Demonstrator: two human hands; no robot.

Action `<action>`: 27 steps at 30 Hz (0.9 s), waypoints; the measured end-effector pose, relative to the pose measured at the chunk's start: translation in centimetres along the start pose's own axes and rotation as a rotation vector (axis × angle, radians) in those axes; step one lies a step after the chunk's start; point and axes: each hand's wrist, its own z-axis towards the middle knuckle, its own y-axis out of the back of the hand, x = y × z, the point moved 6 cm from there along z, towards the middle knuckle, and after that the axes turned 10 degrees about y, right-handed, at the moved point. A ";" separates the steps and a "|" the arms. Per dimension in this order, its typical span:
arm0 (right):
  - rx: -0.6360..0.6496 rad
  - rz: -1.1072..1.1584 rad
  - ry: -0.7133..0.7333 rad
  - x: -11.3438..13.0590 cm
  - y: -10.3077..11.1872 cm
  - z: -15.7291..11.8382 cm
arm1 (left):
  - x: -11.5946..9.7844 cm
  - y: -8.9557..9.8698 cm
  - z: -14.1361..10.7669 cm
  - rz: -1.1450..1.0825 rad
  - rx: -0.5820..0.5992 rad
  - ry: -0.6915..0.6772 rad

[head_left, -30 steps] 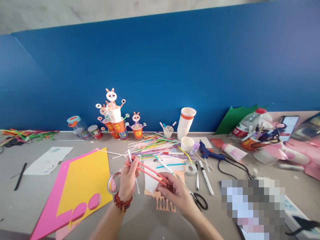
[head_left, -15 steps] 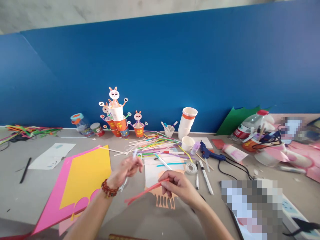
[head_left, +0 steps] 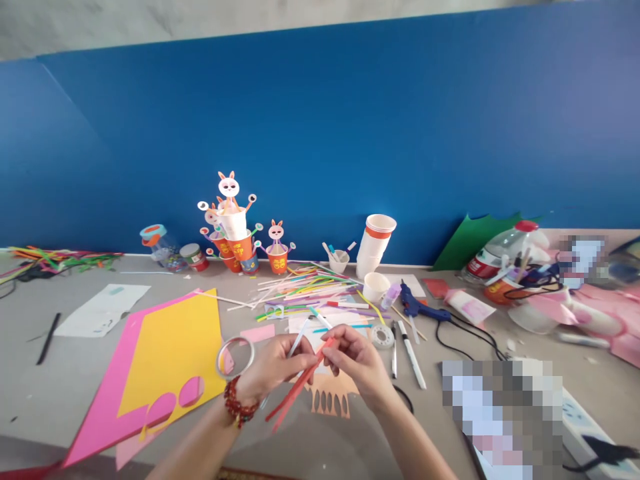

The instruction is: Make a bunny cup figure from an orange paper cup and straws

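Several thin red strips (head_left: 293, 399), bundled together, slant between my two hands above the table. My left hand (head_left: 273, 365), with a beaded bracelet at the wrist, is closed on them near their middle. A slim white stick (head_left: 300, 335), perhaps a pen, also pokes up from between its fingers. My right hand (head_left: 361, 363) pinches the strips' upper end between thumb and fingertips. Beneath the hands lies an orange paper cutout (head_left: 331, 400) with a row of narrow prongs, partly over a white sheet that the hands partly hide.
A silver ring of tape (head_left: 220, 360) lies left of my hands, beside yellow paper (head_left: 180, 347). Behind are loose coloured straws (head_left: 310, 287) and paper cups with rabbit figures (head_left: 277, 260). Rightward are a tape roll (head_left: 383, 336), markers (head_left: 412, 357) and a blue glue gun (head_left: 420, 307) with its cord.
My left hand has moved right and down and now grips the red strips. My right hand has risen slightly, tilting the strips more steeply. The silver tape ring now shows.
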 end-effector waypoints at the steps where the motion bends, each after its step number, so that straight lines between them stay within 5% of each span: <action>1: 0.009 -0.016 0.008 0.1 0.0 0.0 | 0.0 -0.2 -0.1 -0.022 -0.002 0.010; 16: 0.133 -0.258 0.066 1.4 -0.1 0.1 | 0.2 -0.8 -0.1 -0.068 0.024 -0.021; 27: 0.080 -0.100 0.043 1.4 0.5 0.5 | 0.5 -0.3 0.2 -0.168 0.028 -0.025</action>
